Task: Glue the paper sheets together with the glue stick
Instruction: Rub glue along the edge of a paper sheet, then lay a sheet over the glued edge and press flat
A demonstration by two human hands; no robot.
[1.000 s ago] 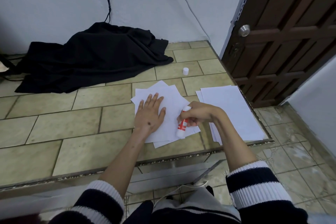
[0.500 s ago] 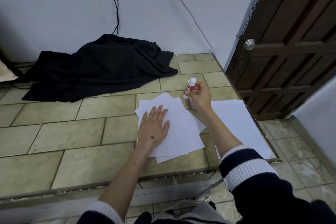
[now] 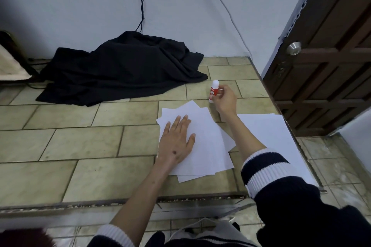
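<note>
On the tan tiled tabletop [image 3: 80,142], near its right end, a fanned pile of white paper sheets [image 3: 206,146] lies flat, edges askew. Left hand [image 3: 176,142] rests palm down on the pile's left part, fingers straight and slightly spread, pressing the sheets to the tiles. Just beyond the pile's far corner, right hand [image 3: 225,102] grips a small glue stick with red label and white cap [image 3: 213,91]; fingers curl round its right side, stick upright with a slight tilt, cap on top, base at or just above the tile — contact cannot be told. Right forearm crosses over the pile's right edge. Right of the pile, partly under that forearm, a second stack of white paper sheets [image 3: 271,136] lies along the table's right edge. Beyond the pile, to its far left, a crumpled black cloth [image 3: 120,72] lies heaped against the pale wall [image 3: 80,6]; a thin black cable [image 3: 141,6] hangs down the wall to it. Far right of the pile stands a dark brown panelled wooden door [image 3: 331,66] with round metal knob [image 3: 293,48]. Both sleeves are dark navy with white ribbed cuffs, pushed up the forearms.
</note>
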